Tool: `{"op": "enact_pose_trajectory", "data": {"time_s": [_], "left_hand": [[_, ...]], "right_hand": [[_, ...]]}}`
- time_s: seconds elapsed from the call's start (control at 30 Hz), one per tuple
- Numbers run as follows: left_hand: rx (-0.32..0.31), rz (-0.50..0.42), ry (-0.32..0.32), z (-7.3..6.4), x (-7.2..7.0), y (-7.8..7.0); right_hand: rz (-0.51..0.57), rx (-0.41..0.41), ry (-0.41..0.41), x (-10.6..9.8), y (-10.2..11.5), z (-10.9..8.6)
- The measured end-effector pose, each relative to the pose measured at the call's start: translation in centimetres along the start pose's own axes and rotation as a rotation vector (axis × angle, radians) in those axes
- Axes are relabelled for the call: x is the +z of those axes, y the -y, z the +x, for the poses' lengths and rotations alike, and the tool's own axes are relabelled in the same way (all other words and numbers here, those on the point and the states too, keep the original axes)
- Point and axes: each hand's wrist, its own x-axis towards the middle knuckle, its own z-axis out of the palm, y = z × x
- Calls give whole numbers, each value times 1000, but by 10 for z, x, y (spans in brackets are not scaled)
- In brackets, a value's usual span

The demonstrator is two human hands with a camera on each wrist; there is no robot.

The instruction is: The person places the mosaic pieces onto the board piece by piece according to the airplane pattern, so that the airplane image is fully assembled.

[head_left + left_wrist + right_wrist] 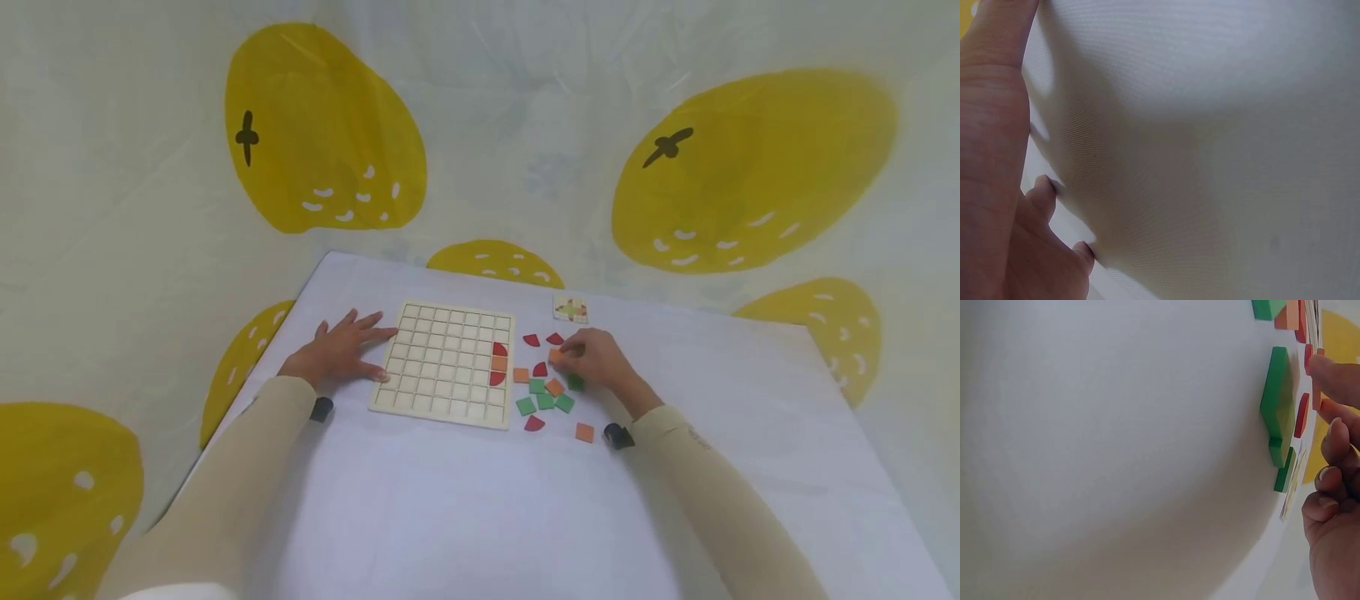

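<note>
A pale square grid board (pixel 435 367) lies on the white-covered table. On its right side, an orange square tile (pixel 498 363) sits between two red quarter-round tiles. My left hand (pixel 337 354) is spread flat at the board's left edge, index finger and thumb touching the rim. In the left wrist view its straight fingers rest on the cloth. Right of the board, my right hand (pixel 600 358) pinches another orange square tile (pixel 555 356) between thumb and index finger. The right wrist view shows that tile (pixel 1317 387) edge-on, with the other fingers curled behind it.
Loose green tiles (pixel 545 402), orange tiles (pixel 584 432) and red quarter-round tiles (pixel 534 423) lie scattered right of the board. A small pattern card (pixel 571 309) lies behind them. Beyond the table (pixel 465 517) hangs a pale cloth (pixel 517 125) with yellow fruit shapes.
</note>
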Motion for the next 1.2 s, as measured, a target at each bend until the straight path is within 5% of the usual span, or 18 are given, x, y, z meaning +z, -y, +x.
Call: {"op": "enact_pose_trajectory", "data": {"time_s": [1.2], "left_hand": [[-15, 30, 2, -3, 1, 0]], "right_hand": [[-1, -114, 23, 12, 28, -14]]}}
